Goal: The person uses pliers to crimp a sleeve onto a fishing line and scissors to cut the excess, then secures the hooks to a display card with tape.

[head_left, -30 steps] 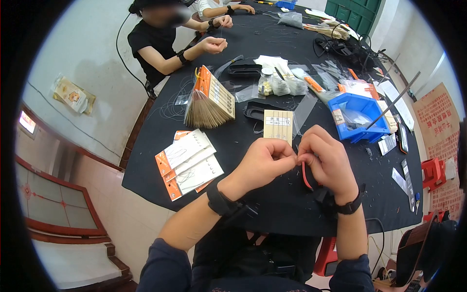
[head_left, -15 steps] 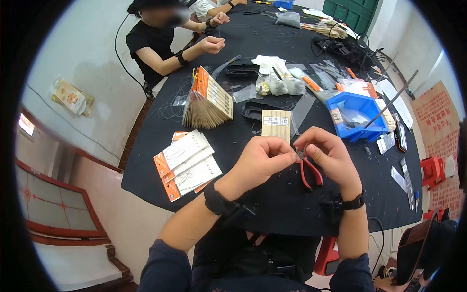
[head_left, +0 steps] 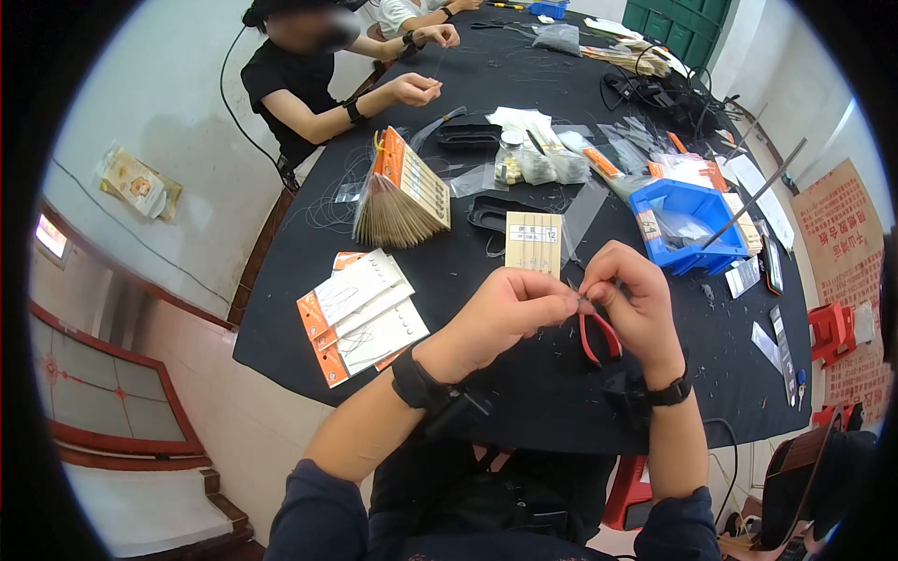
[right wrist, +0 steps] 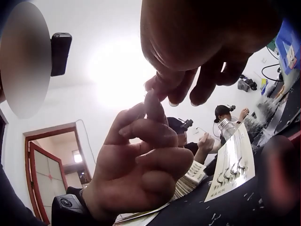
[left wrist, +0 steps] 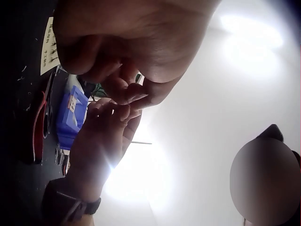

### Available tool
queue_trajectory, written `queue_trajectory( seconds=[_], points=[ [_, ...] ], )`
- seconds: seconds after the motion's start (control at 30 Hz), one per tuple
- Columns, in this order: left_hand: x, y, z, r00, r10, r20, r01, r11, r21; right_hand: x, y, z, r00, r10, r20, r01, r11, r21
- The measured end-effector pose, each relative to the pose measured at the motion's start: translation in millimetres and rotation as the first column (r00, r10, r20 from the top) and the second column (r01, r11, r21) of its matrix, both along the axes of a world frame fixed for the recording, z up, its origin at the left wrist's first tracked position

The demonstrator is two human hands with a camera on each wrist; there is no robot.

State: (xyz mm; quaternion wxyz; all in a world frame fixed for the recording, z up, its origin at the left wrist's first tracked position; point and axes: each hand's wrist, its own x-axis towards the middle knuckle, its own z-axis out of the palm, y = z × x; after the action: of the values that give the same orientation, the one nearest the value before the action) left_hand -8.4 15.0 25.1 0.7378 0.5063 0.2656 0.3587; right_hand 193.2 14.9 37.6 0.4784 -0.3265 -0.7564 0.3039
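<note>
My left hand (head_left: 491,323) and right hand (head_left: 641,313) meet at the fingertips over the near part of the black table. Thumbs and index fingers of both pinch something too small to make out. In the left wrist view, the left hand (left wrist: 136,37) is above the right hand (left wrist: 99,150). The right wrist view has the right hand (right wrist: 202,37) touching fingertips with the left hand (right wrist: 141,174). Red-handled pliers (head_left: 612,338) lie below the right hand, their head partly hidden. Behind the hands is a beige card (head_left: 534,245) bearing several dark hooks (right wrist: 230,172).
White-and-orange packets (head_left: 383,327) lie at left, a fanned card stack (head_left: 402,201) behind them. At right stands a blue bin (head_left: 687,252) with a rod leaning out. A jar (head_left: 510,154) and plastic bags (head_left: 561,166) are farther back. Another person (head_left: 299,93) sits at the far left.
The right hand moved and uncovered more of the pliers' red handles, then shifted slightly again. Both hands' fingertips stay together, the left hand nearly in place.
</note>
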Motion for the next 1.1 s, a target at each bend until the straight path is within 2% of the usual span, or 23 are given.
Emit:
queue_trajectory(
  seconds=[0.3, 0.5, 0.7, 0.8, 0.9, 1.1],
  points=[
    [2.8, -1.3, 2.6, 0.999, -0.035, -0.014, 0.036, 0.997, 0.067, -1.8, 0.6, -5.8, 0.999, -0.036, 0.005, 0.036, 0.999, -0.041],
    [5.4, -1.7, -3.4, 0.999, 0.002, 0.051, -0.007, 0.996, 0.089, -2.7, 1.1, -9.5, 0.998, -0.003, -0.059, -0.003, 0.995, -0.104],
    [4.6, -3.1, -2.9, 0.998, 0.052, 0.024, -0.055, 0.991, 0.120, 1.3, 4.0, -6.2, 0.997, 0.073, -0.033, -0.075, 0.996, -0.051],
    [3.4, -2.5, -3.0, 0.997, 0.063, 0.050, -0.068, 0.991, 0.116, 0.0, 2.1, -2.5, 0.998, 0.051, -0.024, -0.052, 0.997, -0.055],
    [3.5, -2.1, -5.2, 0.994, 0.093, 0.053, -0.100, 0.982, 0.157, -1.2, -1.0, -2.0, 0.995, -0.003, -0.099, -0.014, 0.984, -0.176],
    [3.8, -2.2, -5.8, 0.991, 0.104, 0.081, -0.114, 0.984, 0.135, 3.7, 2.6, -4.6, 0.998, 0.034, -0.047, -0.041, 0.989, -0.144]
  ],
)
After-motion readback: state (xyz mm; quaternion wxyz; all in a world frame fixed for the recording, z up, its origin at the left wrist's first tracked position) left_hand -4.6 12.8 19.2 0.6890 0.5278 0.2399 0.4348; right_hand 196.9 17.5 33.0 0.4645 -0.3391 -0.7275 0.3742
